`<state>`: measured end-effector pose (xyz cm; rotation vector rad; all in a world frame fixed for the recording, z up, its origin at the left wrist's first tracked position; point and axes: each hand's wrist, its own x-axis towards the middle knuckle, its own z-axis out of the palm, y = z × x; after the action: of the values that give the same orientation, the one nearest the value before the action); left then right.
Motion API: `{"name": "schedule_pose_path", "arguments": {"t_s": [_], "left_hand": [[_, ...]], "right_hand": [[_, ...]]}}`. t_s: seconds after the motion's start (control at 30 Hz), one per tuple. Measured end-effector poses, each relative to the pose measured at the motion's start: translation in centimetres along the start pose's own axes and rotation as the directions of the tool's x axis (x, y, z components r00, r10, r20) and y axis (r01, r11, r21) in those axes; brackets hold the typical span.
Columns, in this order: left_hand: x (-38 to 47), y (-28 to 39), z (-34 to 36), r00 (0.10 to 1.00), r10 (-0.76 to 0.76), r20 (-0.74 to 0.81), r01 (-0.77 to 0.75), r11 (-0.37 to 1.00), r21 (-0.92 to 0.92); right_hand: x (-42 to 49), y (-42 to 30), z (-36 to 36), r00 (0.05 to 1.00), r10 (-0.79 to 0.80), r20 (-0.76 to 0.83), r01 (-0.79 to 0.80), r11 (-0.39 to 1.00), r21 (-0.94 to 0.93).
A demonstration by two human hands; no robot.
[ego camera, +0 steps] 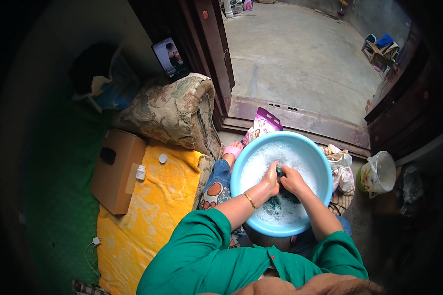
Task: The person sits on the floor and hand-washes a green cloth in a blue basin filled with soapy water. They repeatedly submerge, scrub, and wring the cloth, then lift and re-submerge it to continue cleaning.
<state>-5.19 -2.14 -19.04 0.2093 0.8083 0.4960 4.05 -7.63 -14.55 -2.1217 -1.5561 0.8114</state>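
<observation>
A light-blue plastic basin [240,162] stands before me, filled with water under white suds [258,162]. Over its middle, my left hand [270,179] and my right hand [292,179] are close together, both gripping a wet dark-green cloth [280,172]. Some of the cloth trails down between my wrists into the foamy water, and its submerged part is hidden. My fingers curl around the bunched fabric, so their tips are partly covered. A gold-coloured bangle [249,201] circles my left wrist.
Behind the basin, a purple detergent bag [264,123] leans by the door sill [317,125]. Crumpled laundry [341,166] and a white bucket [378,173] are at right. Leftward are a rolled patterned rug [170,110], a propped phone [170,59], a cardboard box [114,169] and a yellow blanket [162,199].
</observation>
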Motion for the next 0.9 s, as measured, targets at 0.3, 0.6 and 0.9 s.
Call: {"name": "schedule_pose_path", "arguments": {"t_s": [0.3, 0.6, 0.9], "left_hand": [[-1.7, 2.6, -0.4, 0.982, -0.083, 0.167, 0.092, 0.995, -0.048], [-1.9, 0.6, 1.0, 0.987, 0.052, -0.149, -0.049, 0.999, 0.021], [-2.1, 0.8, 0.9, 0.990, 0.138, -0.022, -0.137, 0.989, 0.059]], "right_hand": [[-4.1, -6.5, -2.0, 0.970, -0.212, -0.119, 0.219, 0.974, 0.054], [-1.0, -4.5, -2.3, 0.955, -0.055, -0.290, 0.036, 0.997, -0.070], [-0.9, -3.0, -1.9, 0.918, -0.052, -0.394, -0.014, 0.987, -0.163]]}}
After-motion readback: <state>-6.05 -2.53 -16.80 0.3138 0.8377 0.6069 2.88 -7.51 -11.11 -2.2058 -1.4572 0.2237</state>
